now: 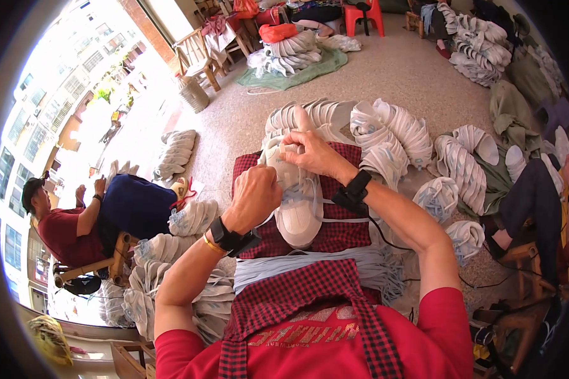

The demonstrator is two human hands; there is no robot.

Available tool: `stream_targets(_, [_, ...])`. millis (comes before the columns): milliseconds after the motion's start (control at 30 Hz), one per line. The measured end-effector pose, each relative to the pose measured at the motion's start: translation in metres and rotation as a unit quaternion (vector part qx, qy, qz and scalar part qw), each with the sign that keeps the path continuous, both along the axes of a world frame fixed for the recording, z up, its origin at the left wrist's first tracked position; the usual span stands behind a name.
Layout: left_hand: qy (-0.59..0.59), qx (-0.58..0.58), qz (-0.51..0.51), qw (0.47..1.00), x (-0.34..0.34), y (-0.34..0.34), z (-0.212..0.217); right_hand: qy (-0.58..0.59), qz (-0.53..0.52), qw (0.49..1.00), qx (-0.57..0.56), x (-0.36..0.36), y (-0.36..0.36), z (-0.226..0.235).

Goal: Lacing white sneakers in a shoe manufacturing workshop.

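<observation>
A white shoe (299, 222) lies on my lap over a red-and-black checked apron (341, 235), its rounded toe toward me. Light blue shoelace (293, 193) crosses its front, and a loose end trails off to the right. My left hand (256, 194) is closed in a fist at the shoe's left side; its grip is hidden, though lace shows just below. Over the shoe's far end, my right hand (313, 153) has thumb and fingers pinched together, with one finger pointing up. Whatever sits in that pinch is too small to make out. Across my lap lies a bundle of pale blue laces (322, 265).
Stacked white shoe uppers (392, 136) stand ahead of my knees, with more piles (189, 297) along my left. A seated person (69, 221) is at left, and another person's leg (534, 202) is at right. A black cable (392, 240) runs past my right arm.
</observation>
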State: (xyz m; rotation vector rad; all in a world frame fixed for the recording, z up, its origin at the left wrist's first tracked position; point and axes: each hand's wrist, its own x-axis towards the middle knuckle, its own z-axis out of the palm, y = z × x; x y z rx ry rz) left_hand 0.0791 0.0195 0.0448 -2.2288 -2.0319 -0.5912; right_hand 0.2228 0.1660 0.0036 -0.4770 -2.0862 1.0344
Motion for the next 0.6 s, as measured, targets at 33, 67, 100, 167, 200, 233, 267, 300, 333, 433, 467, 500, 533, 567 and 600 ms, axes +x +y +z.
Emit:
stream_targets(33, [0.013,0.012,0.000,1.000,0.000,0.002,-0.002,-0.001,0.010,1.000,-0.023,0.001,-0.002,0.004])
stream_targets(67, [0.026,0.023,0.001,0.999,-0.001,0.003,-0.004,-0.001,0.021,0.999,-0.046,0.001,-0.004,0.007])
stream_targets(100, [0.026,0.022,-0.003,0.999,-0.001,0.006,-0.004,0.000,0.017,0.999,-0.048,0.001,-0.002,0.002])
stream_targets(167, [-0.059,-0.018,-0.018,0.998,-0.006,0.011,-0.003,0.022,0.002,1.000,-0.018,-0.001,0.003,-0.008])
stream_targets(200, [-0.059,-0.019,-0.018,0.998,-0.008,0.011,0.002,0.022,0.002,1.000,-0.018,-0.001,0.003,-0.007])
stream_targets(233, [-0.128,-0.071,0.004,0.989,-0.011,0.011,0.011,0.012,0.006,1.000,-0.027,0.000,0.003,-0.007])
stream_targets(267, [-0.197,-0.122,0.026,0.972,-0.013,0.010,0.015,0.002,0.010,0.999,-0.036,0.000,0.002,-0.006])
stream_targets(300, [-0.195,-0.122,0.024,0.973,-0.016,0.009,0.015,0.003,0.008,0.999,-0.035,0.000,0.002,-0.006])
stream_targets(333, [-0.230,-0.129,0.040,0.964,-0.018,0.007,0.014,0.009,0.009,0.999,-0.038,-0.001,0.001,-0.007])
stream_targets(433, [-0.282,-0.128,0.044,0.950,-0.021,0.004,0.010,0.013,0.015,0.998,-0.053,0.001,-0.001,-0.003])
stream_targets(467, [-0.272,-0.116,0.050,0.954,-0.018,0.004,0.009,0.011,0.020,0.998,-0.064,0.001,-0.003,-0.001])
stream_targets(500, [-0.262,-0.106,0.053,0.958,-0.014,0.006,0.008,0.011,0.018,0.998,-0.064,0.002,-0.001,-0.005])
stream_targets(533, [-0.262,-0.106,0.051,0.958,-0.009,0.006,0.009,0.030,0.015,0.998,-0.054,0.002,0.000,-0.008])
stream_targets(567, [-0.226,-0.093,0.049,0.969,-0.003,0.006,0.010,0.048,0.011,0.998,-0.043,0.003,0.002,-0.012])
stream_targets(600, [-0.189,-0.078,0.049,0.978,-0.002,0.004,0.011,0.048,0.012,0.998,-0.042,0.001,0.002,-0.012])
